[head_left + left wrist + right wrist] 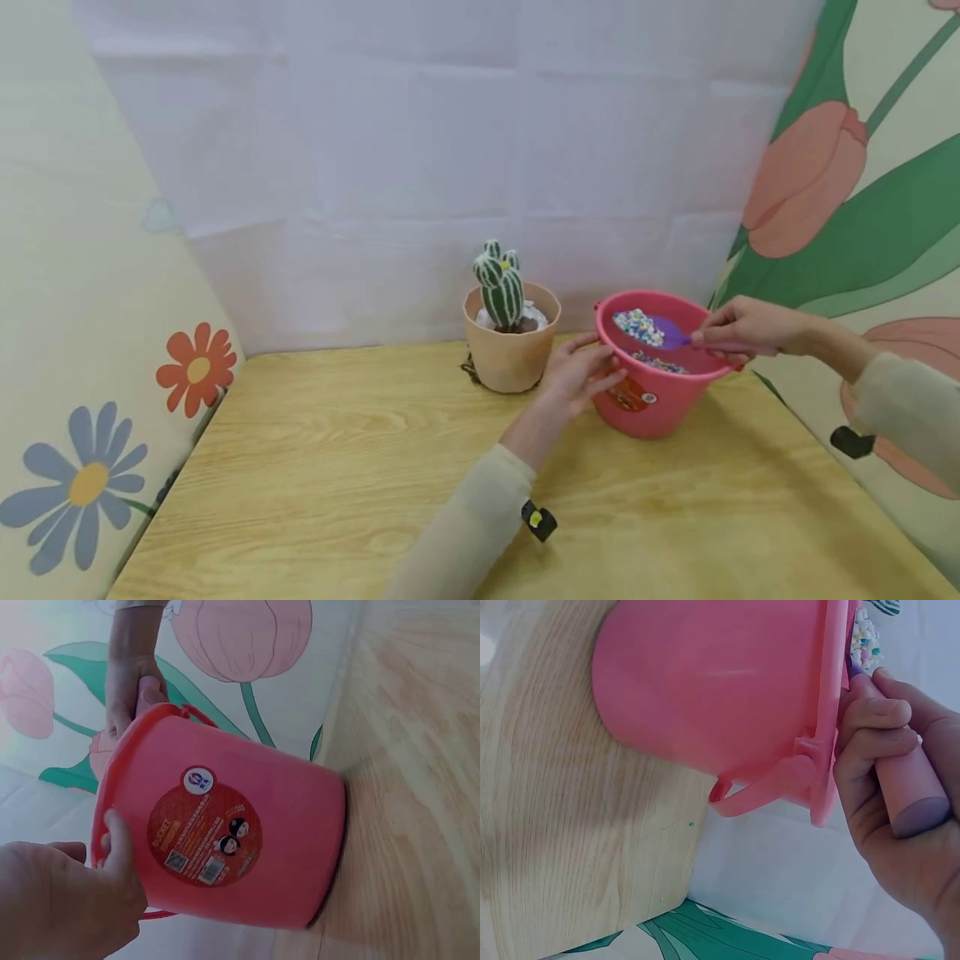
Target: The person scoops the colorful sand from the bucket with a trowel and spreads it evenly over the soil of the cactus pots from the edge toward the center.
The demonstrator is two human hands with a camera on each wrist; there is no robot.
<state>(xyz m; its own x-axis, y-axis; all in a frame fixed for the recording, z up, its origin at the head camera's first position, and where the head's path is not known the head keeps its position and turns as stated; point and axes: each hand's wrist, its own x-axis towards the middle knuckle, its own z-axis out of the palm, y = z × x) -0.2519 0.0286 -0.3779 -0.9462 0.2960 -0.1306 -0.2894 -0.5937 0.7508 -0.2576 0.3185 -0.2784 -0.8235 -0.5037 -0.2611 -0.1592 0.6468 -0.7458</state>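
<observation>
A pink bucket (647,412) with a red label (202,840) stands upright on the table. My left hand (577,375) holds it at the left side of its rim; in the left wrist view this hand (71,900) partly covers the rim. My right hand (757,327) grips the pink handle (907,776) of a purple-bladed scoop (670,332). The blade carries a heap of small white, blue and other coloured beads (637,326) above the bucket's opening. More beads (658,362) lie inside the bucket, partly hidden by its front wall.
Left of the bucket, close to my left hand, a peach pot (504,362) holds a green striped cactus (502,292) with white stuff around its base. The wooden table (337,467) meets a white cloth (405,167) at the back. Flower-printed sheets (885,250) hang at both sides.
</observation>
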